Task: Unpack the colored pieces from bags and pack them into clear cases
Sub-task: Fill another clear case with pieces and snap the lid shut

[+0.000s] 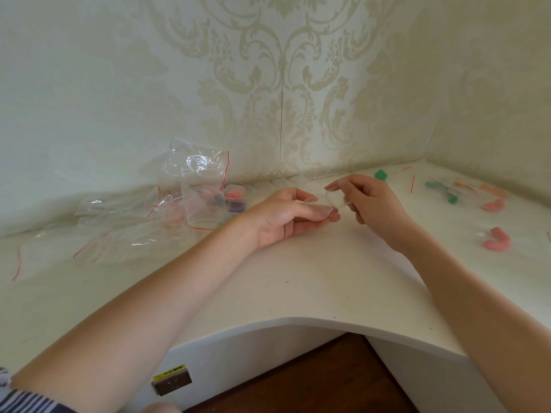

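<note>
Both hands pinch clear case point(328, 201): L hand point(286, 216), R hand point(369, 201), mid-desk point(298, 287), well inside edges.

The clear case point(329, 201) between the two hands is see-through and blurred, so whether anything sits inside cannot be told. The left hand point(286, 217) hides its lower edge; the right hand point(366, 196) covers its far side. In the heap of bags point(190, 192), the colored pieces point(235, 201) show only as smudges behind plastic. The pink pieces point(496, 238) at right are blurred.
</note>
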Demonstrator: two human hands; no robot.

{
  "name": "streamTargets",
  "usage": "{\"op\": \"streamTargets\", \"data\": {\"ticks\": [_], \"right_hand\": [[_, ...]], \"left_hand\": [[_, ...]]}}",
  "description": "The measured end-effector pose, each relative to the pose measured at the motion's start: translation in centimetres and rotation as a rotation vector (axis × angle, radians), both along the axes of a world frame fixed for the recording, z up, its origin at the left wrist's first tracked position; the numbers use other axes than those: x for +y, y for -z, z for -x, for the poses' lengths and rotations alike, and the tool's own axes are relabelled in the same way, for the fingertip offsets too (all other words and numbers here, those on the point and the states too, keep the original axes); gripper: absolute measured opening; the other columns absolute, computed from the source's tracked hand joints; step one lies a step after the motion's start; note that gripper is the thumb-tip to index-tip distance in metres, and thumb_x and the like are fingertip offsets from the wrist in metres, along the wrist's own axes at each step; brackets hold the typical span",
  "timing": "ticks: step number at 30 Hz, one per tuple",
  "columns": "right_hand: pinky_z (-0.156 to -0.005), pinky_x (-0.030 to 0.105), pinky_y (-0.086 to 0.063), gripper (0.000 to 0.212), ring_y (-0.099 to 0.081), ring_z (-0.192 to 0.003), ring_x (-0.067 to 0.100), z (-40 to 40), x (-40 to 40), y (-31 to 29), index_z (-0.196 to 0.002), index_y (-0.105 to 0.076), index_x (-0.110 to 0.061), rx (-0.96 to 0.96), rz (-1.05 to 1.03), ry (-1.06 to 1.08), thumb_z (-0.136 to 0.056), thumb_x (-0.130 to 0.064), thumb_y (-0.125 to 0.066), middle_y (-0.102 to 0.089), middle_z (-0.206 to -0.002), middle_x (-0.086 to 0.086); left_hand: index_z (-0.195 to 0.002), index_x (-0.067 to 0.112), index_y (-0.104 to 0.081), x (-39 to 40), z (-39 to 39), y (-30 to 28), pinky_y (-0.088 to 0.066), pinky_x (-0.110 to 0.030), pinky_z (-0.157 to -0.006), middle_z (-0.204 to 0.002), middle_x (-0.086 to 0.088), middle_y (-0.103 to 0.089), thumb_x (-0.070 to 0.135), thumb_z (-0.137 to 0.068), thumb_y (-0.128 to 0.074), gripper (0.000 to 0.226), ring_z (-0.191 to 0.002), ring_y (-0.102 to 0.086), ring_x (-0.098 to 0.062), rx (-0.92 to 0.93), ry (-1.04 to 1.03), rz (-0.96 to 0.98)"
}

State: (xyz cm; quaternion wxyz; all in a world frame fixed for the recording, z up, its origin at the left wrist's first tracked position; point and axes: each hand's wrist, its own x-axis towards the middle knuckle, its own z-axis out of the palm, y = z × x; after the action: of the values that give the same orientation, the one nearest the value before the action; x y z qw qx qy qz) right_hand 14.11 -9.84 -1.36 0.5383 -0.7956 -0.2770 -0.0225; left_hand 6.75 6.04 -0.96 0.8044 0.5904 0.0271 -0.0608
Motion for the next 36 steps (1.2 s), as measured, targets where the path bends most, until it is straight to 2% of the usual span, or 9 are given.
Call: {"op": "streamTargets", "data": {"ticks": [9,12,16,19,22,25,29,33,36], "right_hand": [[-0.060,0.012,-0.039,0.023,-0.052,-0.063,0.002,0.6,0.6,0.6,-0.084,-0.069,-0.020,-0.105,0.161,-0.029,-0.096,-0.019,-0.050,-0.067,-0.078,-0.002],[-0.073,0.020,-0.044,0.025,-0.060,-0.080,0.007,1.0,0.8,0.6,-0.091,-0.071,-0.015,-0.139,0.196,-0.059,-0.097,-0.016,-0.046,-0.069,-0.086,-0.002],[-0.077,0.020,-0.036,0.039,-0.048,-0.073,-0.002,0.4,0.9,0.2,-0.111,-0.066,-0.019,-0.005,0.010,0.078,-0.095,-0.008,-0.032,-0.052,-0.085,-0.014],[-0.078,0.023,-0.038,0.041,-0.047,-0.071,0.002,0.0,0.5,0.2,-0.123,-0.057,-0.020,0.017,-0.014,0.102,-0.095,-0.004,-0.031,-0.055,-0.089,-0.010],[-0.070,0.017,-0.041,0.030,-0.056,-0.072,0.002,0.2,0.6,0.4,-0.122,-0.053,-0.022,0.057,-0.081,0.073,-0.097,-0.009,-0.045,-0.067,-0.097,-0.010],[-0.064,0.015,-0.041,0.019,-0.060,-0.069,0.001,0.2,0.7,0.0,-0.110,-0.058,-0.018,0.083,-0.208,0.095,-0.092,-0.011,-0.059,-0.072,-0.099,-0.007],[-0.059,0.020,-0.042,0.009,-0.058,-0.076,0.018,0.4,0.5,-0.4,-0.086,-0.062,-0.014,0.180,-0.345,0.087,-0.084,-0.010,-0.070,-0.072,-0.092,0.010],[-0.063,0.018,-0.045,0.008,-0.064,-0.078,0.014,0.6,0.6,-0.5,-0.093,-0.068,-0.009,0.159,-0.330,0.017,-0.087,-0.004,-0.064,-0.071,-0.085,0.005],[-0.061,0.017,-0.047,0.021,-0.068,-0.081,0.011,1.3,0.8,-0.7,-0.091,-0.062,-0.017,0.064,-0.284,-0.073,-0.089,0.003,-0.058,-0.072,-0.095,0.002]], "left_hand": [[-0.103,0.000,-0.054,-0.7,0.1,-0.1,-0.058,-0.024,-0.074,-0.091,-0.017,-0.069,-0.005,-0.093,-0.049,0.012,-0.078,-0.071,-0.018,0.093,0.203,-0.088],[-0.098,0.004,-0.058,-1.1,0.1,-0.3,-0.053,-0.017,-0.052,-0.084,-0.011,-0.064,0.020,-0.101,-0.042,0.023,-0.056,-0.063,-0.007,0.095,0.133,-0.207],[-0.101,0.006,-0.063,-1.2,-0.5,0.0,-0.041,-0.017,-0.039,-0.067,-0.005,-0.056,0.031,-0.103,-0.034,0.039,-0.045,-0.050,-0.008,0.102,-0.079,-0.143],[-0.109,0.007,-0.063,-1.1,-0.7,-0.1,-0.045,-0.018,-0.042,-0.076,-0.007,-0.058,0.033,-0.103,-0.035,0.038,-0.055,-0.049,-0.012,0.105,-0.159,-0.053],[-0.109,0.009,-0.063,-1.2,-0.8,0.0,-0.048,-0.020,-0.047,-0.085,-0.009,-0.057,0.033,-0.103,-0.036,0.036,-0.060,-0.052,-0.014,0.123,-0.204,0.022],[-0.109,0.006,-0.062,-1.2,-1.0,0.2,-0.049,-0.020,-0.046,-0.084,-0.010,-0.052,0.029,-0.103,-0.037,0.035,-0.061,-0.054,-0.016,0.144,-0.239,0.128],[-0.107,0.002,-0.054,-1.0,-1.2,0.3,-0.055,-0.025,-0.053,-0.076,-0.015,-0.055,0.012,-0.101,-0.037,0.020,-0.066,-0.059,-0.022,0.159,-0.230,0.317],[-0.100,0.000,-0.047,-0.8,-1.2,0.4,-0.058,-0.034,-0.064,-0.085,-0.025,-0.060,0.008,-0.101,-0.036,0.014,-0.079,-0.064,-0.030,0.157,-0.216,0.391],[-0.096,-0.002,-0.047,-0.6,-1.2,0.6,-0.054,-0.038,-0.081,-0.094,-0.026,-0.061,0.012,-0.103,-0.035,0.020,-0.092,-0.064,-0.033,0.173,-0.197,0.410]]}}
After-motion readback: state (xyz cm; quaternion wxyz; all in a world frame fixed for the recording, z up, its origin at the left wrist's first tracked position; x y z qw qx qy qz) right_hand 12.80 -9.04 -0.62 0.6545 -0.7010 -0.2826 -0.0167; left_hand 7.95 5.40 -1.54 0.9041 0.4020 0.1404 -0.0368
